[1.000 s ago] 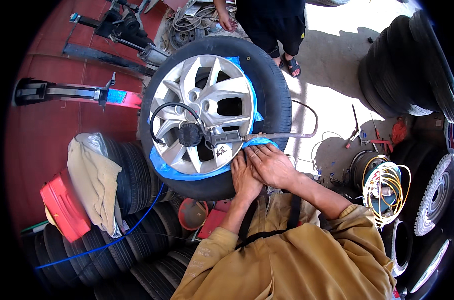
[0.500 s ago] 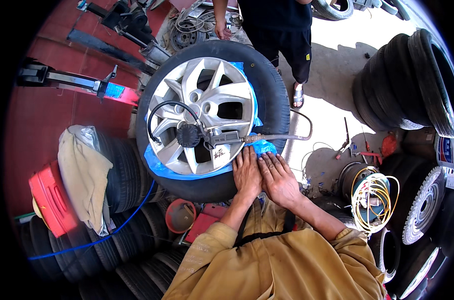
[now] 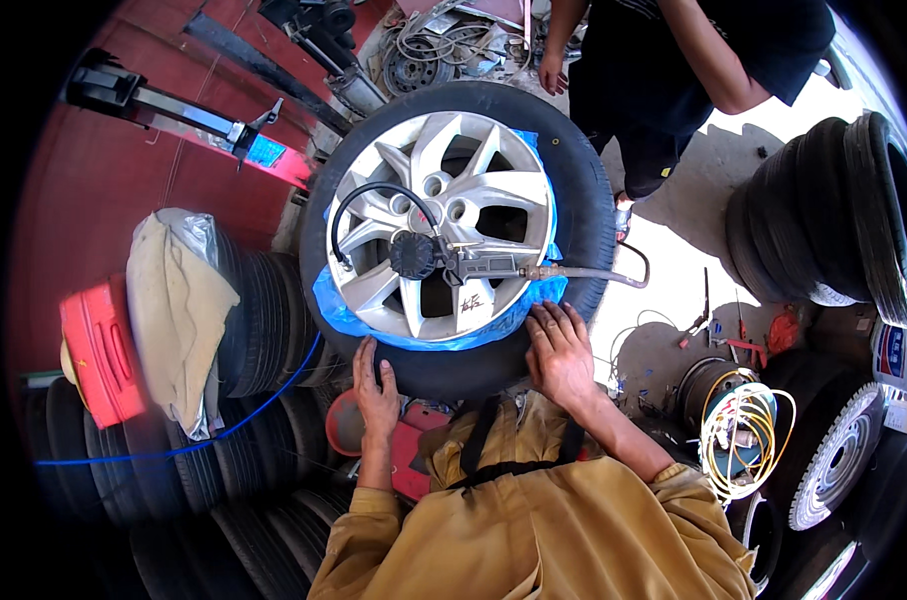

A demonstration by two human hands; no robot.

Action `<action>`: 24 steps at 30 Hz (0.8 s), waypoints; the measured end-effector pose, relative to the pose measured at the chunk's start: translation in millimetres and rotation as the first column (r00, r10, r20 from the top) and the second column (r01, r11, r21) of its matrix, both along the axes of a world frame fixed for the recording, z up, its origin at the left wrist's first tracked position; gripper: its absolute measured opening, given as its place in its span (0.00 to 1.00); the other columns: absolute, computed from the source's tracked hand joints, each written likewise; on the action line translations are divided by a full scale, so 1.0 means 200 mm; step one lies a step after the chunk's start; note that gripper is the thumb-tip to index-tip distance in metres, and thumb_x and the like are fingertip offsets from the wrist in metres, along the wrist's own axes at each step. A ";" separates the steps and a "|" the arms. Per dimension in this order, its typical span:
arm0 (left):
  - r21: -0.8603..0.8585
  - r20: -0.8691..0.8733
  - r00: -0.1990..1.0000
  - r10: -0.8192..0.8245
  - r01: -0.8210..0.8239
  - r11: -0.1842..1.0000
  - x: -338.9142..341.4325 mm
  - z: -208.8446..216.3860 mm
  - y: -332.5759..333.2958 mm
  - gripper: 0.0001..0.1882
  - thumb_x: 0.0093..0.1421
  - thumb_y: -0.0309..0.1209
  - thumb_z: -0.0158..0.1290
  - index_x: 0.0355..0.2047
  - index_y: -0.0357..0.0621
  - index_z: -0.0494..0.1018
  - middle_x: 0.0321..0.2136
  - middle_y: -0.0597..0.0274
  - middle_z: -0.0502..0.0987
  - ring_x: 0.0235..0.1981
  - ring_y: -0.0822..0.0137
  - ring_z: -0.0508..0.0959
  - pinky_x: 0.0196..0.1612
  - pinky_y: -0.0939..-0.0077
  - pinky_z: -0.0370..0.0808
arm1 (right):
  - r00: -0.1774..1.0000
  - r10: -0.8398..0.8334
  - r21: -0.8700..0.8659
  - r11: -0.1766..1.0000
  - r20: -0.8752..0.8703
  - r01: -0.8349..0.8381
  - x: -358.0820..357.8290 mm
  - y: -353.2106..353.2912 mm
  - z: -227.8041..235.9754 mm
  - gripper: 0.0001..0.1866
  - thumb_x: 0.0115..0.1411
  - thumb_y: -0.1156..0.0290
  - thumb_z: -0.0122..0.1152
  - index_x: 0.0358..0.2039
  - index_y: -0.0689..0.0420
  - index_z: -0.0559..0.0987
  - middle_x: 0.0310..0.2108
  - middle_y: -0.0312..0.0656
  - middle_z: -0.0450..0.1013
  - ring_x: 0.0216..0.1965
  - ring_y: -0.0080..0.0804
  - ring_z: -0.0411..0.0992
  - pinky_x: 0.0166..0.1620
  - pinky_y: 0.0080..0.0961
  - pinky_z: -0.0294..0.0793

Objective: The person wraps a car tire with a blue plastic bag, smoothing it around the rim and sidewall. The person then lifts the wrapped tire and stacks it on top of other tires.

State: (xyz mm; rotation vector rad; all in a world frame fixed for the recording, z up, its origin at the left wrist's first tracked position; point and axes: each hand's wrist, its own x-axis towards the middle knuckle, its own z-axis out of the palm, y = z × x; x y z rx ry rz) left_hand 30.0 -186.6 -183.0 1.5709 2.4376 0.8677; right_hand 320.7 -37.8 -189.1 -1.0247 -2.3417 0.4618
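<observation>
Your left hand [image 3: 377, 398] shifted left along the tire [image 3: 449, 376], thumb apart from fingers; your right hand [image 3: 564, 357] stayed by the blue film [image 3: 548, 289], fingers slightly apart.

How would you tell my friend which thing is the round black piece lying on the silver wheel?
Find the big black tyre in front of the person, then the silver wheel inside it. Just below the wheel's middle, a bit left, is the round black piece. It's chunky and round, unlike the thin, curved black hose and long grey handle near it.
</observation>
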 end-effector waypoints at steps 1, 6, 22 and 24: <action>-0.011 -0.053 0.998 0.037 -0.038 0.999 -0.11 0.02 0.03 0.23 0.68 0.32 0.47 0.61 0.35 0.66 0.63 0.45 0.65 0.64 0.48 0.65 0.65 0.56 0.61 | 1.000 0.000 -0.002 1.000 0.026 0.000 0.00 -0.02 0.02 0.24 0.53 0.70 0.59 0.51 0.68 0.76 0.56 0.57 0.70 0.62 0.50 0.65 0.68 0.50 0.57; -0.372 -0.322 0.947 -0.024 -0.103 0.922 -0.54 -0.03 0.30 0.30 0.67 0.40 0.44 0.67 0.39 0.59 0.71 0.51 0.53 0.73 0.54 0.49 0.71 0.47 0.47 | 0.958 -0.060 0.045 0.998 0.281 0.050 -0.16 0.15 -0.03 0.26 0.62 0.64 0.56 0.54 0.72 0.72 0.55 0.61 0.71 0.60 0.57 0.65 0.67 0.49 0.56; -0.357 -0.071 0.925 -0.373 0.326 0.875 -0.47 -0.02 0.07 0.34 0.63 0.48 0.50 0.61 0.32 0.66 0.64 0.47 0.63 0.71 0.52 0.52 0.71 0.41 0.40 | 0.923 -0.065 -0.095 0.990 0.380 0.109 -0.32 -0.08 0.13 0.14 0.60 0.71 0.59 0.46 0.60 0.79 0.49 0.51 0.76 0.58 0.47 0.69 0.61 0.44 0.64; -0.324 -0.025 0.915 -0.403 0.374 0.869 -0.45 -0.08 0.07 0.32 0.63 0.48 0.50 0.57 0.32 0.70 0.62 0.44 0.65 0.71 0.51 0.53 0.71 0.40 0.40 | 0.924 -0.175 0.049 0.984 0.340 0.169 -0.33 -0.01 0.25 0.20 0.57 0.74 0.61 0.51 0.61 0.77 0.51 0.51 0.74 0.55 0.50 0.70 0.58 0.44 0.67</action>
